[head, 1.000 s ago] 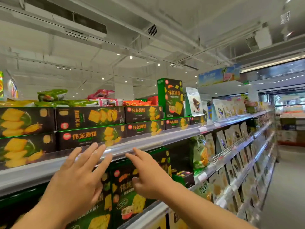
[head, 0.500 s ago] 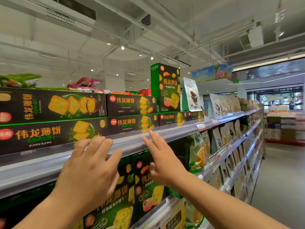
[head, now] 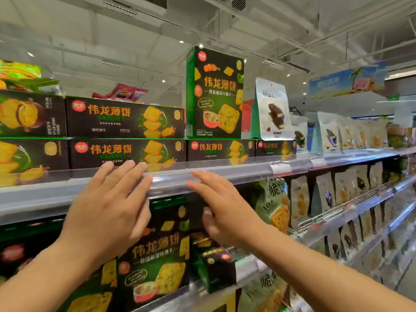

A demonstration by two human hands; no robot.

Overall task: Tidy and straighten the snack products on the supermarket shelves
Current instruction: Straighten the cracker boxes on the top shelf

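Observation:
Black-and-green cracker boxes (head: 126,119) lie flat in two stacked rows on the top shelf (head: 225,171). One taller box of the same brand (head: 216,93) stands upright on top of the lower row. My left hand (head: 108,212) is raised with straight fingers, its fingertips at the shelf's clear front rail, just below a lower-row box (head: 128,152). My right hand (head: 222,208) is flat and open just under the rail, holding nothing. Upright cracker boxes (head: 157,255) on the shelf below are partly hidden by both hands.
White snack pouches (head: 272,109) stand to the right of the tall box, and more pouches (head: 333,134) run along the shelves to the right. A small dark box (head: 213,264) leans on the lower shelf. The aisle floor (head: 407,284) shows at the far right.
Both hands have risen towards the top shelf rail, and the view has closed in on the cracker boxes. Neither hand has taken hold of anything.

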